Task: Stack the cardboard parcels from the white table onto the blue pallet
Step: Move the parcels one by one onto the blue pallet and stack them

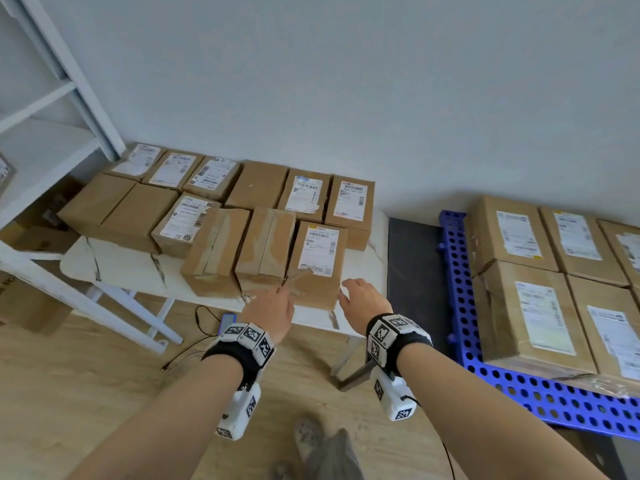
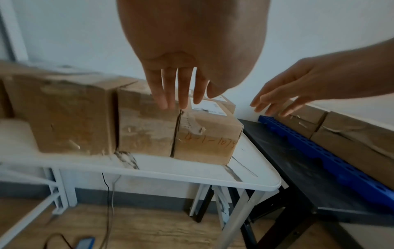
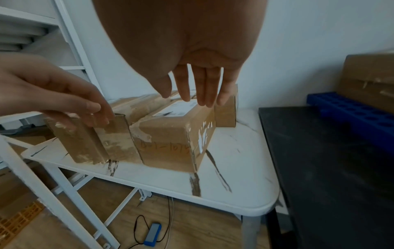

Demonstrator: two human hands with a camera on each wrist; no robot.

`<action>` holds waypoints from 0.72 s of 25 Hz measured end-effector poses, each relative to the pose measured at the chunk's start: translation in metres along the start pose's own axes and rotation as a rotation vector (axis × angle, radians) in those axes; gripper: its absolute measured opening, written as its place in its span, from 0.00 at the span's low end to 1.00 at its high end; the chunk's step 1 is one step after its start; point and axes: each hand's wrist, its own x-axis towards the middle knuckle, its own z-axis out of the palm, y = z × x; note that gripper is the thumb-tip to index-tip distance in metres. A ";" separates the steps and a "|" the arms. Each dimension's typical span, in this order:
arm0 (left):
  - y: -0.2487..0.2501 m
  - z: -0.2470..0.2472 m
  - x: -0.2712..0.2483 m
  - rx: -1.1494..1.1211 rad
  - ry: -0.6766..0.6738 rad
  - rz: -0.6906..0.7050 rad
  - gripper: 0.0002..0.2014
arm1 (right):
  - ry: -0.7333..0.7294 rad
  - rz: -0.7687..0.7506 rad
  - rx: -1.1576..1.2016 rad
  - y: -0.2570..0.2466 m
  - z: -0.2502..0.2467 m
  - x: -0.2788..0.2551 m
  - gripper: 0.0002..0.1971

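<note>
Fingers [image 2: 183,91] of both hands straight, holding nothing, over labelled parcel [image 1: 317,268] handwritten "1075", white table [image 1: 138,271]

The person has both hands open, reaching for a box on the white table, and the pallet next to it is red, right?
Almost. The pallet is blue, not red, as the head view shows. Both the left hand and right hand are open, reaching for the box on the white table.

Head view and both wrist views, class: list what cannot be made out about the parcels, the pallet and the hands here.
- Shipping label text: head view, too small to read.
- Blue pallet: head view, its right part cut off by the frame edge, its top hidden under parcels.
- Left hand fingers: head view, hidden behind the hand's back.
- Left parcels: left wrist view, blurred.
</note>
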 end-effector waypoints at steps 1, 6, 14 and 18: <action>-0.003 0.005 0.007 -0.074 -0.021 -0.026 0.16 | -0.023 0.025 0.051 0.000 0.005 0.010 0.20; -0.019 0.028 0.026 -0.400 -0.083 -0.201 0.20 | -0.069 0.165 0.396 0.005 0.022 0.044 0.26; -0.026 0.043 0.041 -0.791 -0.051 -0.377 0.17 | -0.123 0.328 0.828 0.016 0.036 0.069 0.31; -0.022 0.042 0.042 -0.903 -0.038 -0.440 0.18 | -0.169 0.366 0.944 0.024 0.034 0.072 0.34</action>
